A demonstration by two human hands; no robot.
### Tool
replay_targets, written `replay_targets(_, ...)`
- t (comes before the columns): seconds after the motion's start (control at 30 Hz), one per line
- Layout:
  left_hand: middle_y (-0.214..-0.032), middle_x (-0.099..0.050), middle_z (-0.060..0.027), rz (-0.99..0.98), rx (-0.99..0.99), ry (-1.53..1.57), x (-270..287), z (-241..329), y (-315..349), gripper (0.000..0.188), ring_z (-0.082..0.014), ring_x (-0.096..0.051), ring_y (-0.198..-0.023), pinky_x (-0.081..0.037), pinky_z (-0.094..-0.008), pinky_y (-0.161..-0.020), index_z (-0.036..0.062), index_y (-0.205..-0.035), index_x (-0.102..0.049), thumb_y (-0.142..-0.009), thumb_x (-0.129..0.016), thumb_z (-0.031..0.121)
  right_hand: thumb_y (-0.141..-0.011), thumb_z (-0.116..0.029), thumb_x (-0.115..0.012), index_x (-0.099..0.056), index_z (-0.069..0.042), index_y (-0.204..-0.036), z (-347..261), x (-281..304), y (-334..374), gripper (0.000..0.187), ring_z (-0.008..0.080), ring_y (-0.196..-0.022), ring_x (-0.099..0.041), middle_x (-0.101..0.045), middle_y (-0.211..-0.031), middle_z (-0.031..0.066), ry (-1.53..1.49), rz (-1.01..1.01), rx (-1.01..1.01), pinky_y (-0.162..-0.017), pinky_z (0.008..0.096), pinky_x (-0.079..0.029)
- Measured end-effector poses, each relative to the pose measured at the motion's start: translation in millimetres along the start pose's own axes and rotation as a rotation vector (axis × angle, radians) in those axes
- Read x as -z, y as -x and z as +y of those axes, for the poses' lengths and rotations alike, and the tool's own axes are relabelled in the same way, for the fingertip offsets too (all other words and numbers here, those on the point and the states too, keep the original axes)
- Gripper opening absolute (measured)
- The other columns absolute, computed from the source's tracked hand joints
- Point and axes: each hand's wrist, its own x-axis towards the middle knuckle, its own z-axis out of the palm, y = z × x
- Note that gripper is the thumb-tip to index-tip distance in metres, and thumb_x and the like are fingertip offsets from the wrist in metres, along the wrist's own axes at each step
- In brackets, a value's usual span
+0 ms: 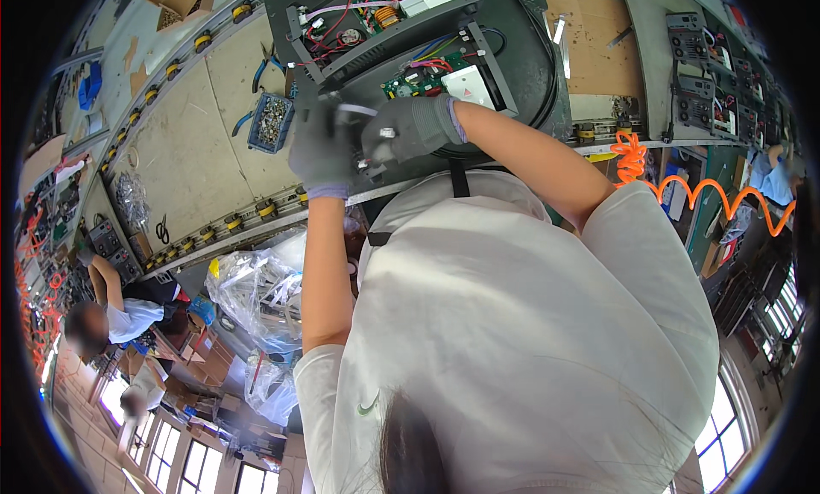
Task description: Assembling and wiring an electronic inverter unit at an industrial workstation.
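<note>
Both hands wear grey gloves and meet in front of my body, at the near edge of the dark work mat (342, 91). My left hand (320, 148) is smeared by motion and its fingers do not show clearly. My right hand (406, 131) has its fingers curled closed around a cable, with a small white plug (387, 132) showing at the fingertips. A pale band of cable (356, 109) spans the gap between the hands. Just beyond lie a green circuit board (418, 82) with a white block and an open dark device housing (389, 34) with red wires and a copper coil.
Left of the mat are a blue bin of screws (272, 122) and blue-handled pliers (259, 75). Roller rails (232, 223) edge the bench. Orange coiled hose (696, 186) hangs at right, near several stacked devices (694, 101). Plastic-wrapped parts (260, 285) stand lower left; another person (132, 319) works farther left.
</note>
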Motion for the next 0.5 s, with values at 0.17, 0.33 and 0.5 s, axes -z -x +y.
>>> replay_targets(0.17, -0.085, -0.063, -0.0004, 0.168, 1.168, 1.136, -12, -27, -26, 0.035, -0.0205, -0.059, -0.07, -0.042, -0.0382, -0.058, 0.0127, -0.096, -0.068, -0.099, -0.048, 0.041, -0.098, -0.029, -0.056, -0.071, -0.007, -0.109, -2, 27, 9, 0.029, 0.0155, -0.072, -0.068, -0.071, -0.089, 0.0071, -0.237, 0.468, -0.147, -0.063, 0.0305, -0.055)
replay_targets(0.33, -0.067, -0.053, 0.0032, 0.176, 0.484, 0.967, -3, -17, 15, 0.03, -0.0087, -0.047, -0.059, -0.037, -0.0242, -0.055, 0.0053, -0.091, -0.066, -0.097, -0.061, 0.035, -0.096, -0.036, -0.062, -0.063, -0.006, -0.117, 6, 10, 2, 0.036, 0.0186, -0.074, -0.068, -0.07, -0.092, 0.009, -0.217, 0.623, -0.272, -0.061, 0.0306, -0.055)
replay_targets(0.5, -0.077, -0.066, -0.0026, 0.081, 0.158, 0.773, 4, 9, 28, 0.026, -0.0108, -0.058, -0.068, -0.048, -0.0268, -0.065, 0.0023, -0.097, -0.071, -0.09, -0.071, 0.027, -0.079, -0.021, -0.075, -0.068, -0.008, -0.106, 3, -8, -20, 0.031, 0.0334, -0.09, -0.066, -0.07, -0.097, 0.0142, 0.417, 0.988, -0.213, -0.08, 0.0376, -0.053)
